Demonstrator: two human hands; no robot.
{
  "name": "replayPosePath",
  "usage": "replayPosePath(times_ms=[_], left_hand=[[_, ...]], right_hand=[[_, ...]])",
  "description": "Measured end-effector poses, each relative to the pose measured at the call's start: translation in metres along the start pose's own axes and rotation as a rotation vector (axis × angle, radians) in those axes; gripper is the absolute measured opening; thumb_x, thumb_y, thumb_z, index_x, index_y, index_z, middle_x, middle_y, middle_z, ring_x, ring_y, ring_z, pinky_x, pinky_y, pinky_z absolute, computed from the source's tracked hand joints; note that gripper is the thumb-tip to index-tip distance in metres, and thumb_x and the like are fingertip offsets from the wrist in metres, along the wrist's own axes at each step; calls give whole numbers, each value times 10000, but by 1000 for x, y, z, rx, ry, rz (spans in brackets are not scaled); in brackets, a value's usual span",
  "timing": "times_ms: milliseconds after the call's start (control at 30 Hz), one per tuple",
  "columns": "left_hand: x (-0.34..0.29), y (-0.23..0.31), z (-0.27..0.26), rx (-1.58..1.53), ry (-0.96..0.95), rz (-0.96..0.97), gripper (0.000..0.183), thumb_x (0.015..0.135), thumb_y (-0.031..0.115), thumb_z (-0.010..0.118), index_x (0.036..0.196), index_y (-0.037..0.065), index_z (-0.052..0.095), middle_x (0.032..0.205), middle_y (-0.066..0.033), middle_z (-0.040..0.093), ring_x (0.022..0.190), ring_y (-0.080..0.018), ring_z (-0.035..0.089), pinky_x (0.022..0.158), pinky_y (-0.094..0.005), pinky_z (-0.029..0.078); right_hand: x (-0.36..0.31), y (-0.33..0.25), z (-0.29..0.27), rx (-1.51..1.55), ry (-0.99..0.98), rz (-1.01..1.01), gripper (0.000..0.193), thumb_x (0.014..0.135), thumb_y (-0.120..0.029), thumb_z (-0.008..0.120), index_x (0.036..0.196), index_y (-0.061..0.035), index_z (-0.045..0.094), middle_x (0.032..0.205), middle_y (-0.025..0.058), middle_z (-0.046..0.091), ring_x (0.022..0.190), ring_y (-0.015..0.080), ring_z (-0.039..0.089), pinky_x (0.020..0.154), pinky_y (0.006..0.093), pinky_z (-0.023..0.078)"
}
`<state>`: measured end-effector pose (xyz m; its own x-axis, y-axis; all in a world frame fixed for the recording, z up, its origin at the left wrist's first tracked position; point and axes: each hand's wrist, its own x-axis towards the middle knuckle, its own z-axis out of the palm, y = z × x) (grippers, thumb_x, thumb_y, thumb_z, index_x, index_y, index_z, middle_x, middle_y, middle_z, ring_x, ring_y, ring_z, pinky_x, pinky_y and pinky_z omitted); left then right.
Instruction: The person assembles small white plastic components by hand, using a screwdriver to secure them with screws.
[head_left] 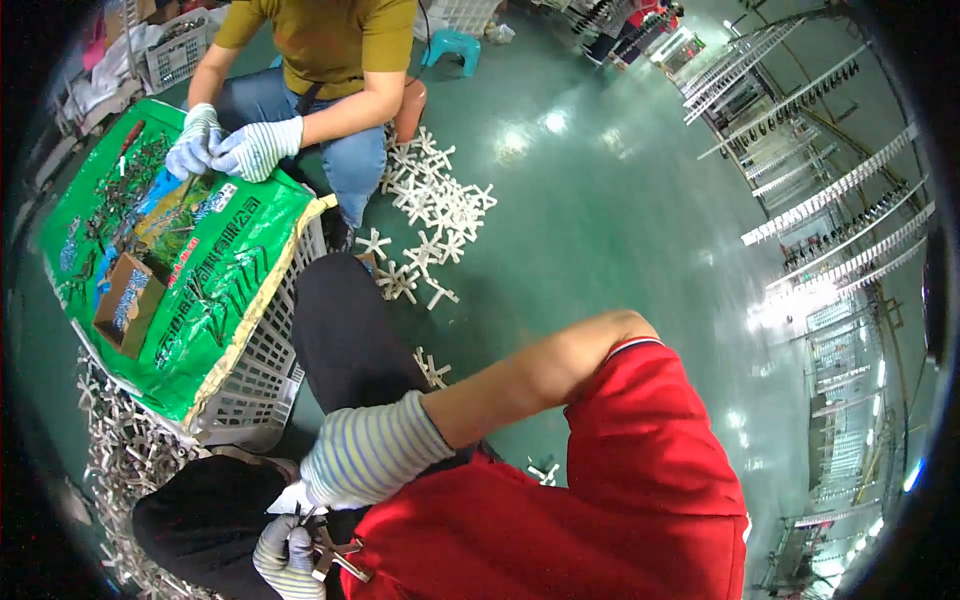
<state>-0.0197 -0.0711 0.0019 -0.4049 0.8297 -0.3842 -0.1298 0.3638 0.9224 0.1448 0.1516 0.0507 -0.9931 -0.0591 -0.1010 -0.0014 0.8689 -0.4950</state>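
Note:
My left hand (287, 563), in a striped glove, is low in the view by my lap, closed around a shiny cross-shaped metal part (335, 556) with several arms. My right hand (365, 455), in a white glove with blue and yellow-green stripes, reaches across my body just above it. Its fingers are bent down toward the metal part and closed. A small white patch and a thin dark tip show at those fingers, but what they grip is too small to make out.
A green printed sack (225, 270) covers a white plastic crate (265, 385) at left, bearing small dark parts and an open cardboard box (130, 305). A gloved co-worker (325, 100) sits opposite. White cross-shaped parts (430, 195) and metal pieces (125, 450) lie on the floor; racks (830, 190) stand right.

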Motion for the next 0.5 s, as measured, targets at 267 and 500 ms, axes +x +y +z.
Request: replayPosePath(times_ms=[267,500], left_hand=[[2,-22,-7,-83,-58,32,269,1003,202,718,1194,13,703,1001,-69,714,810,-138,642,681,-276,553],[14,-35,5,215,90,357,548,942,532,702,857,-8,671,677,-34,625,590,-105,573,544,-280,471]], right_hand=[[3,-9,12,45,216,-10,200,835,-251,663,689,-116,681,609,129,629,543,340,637,493,456,502],[13,7,0,1214,-310,590,202,830,-210,718,900,-24,754,742,60,709,597,164,648,506,327,481]])
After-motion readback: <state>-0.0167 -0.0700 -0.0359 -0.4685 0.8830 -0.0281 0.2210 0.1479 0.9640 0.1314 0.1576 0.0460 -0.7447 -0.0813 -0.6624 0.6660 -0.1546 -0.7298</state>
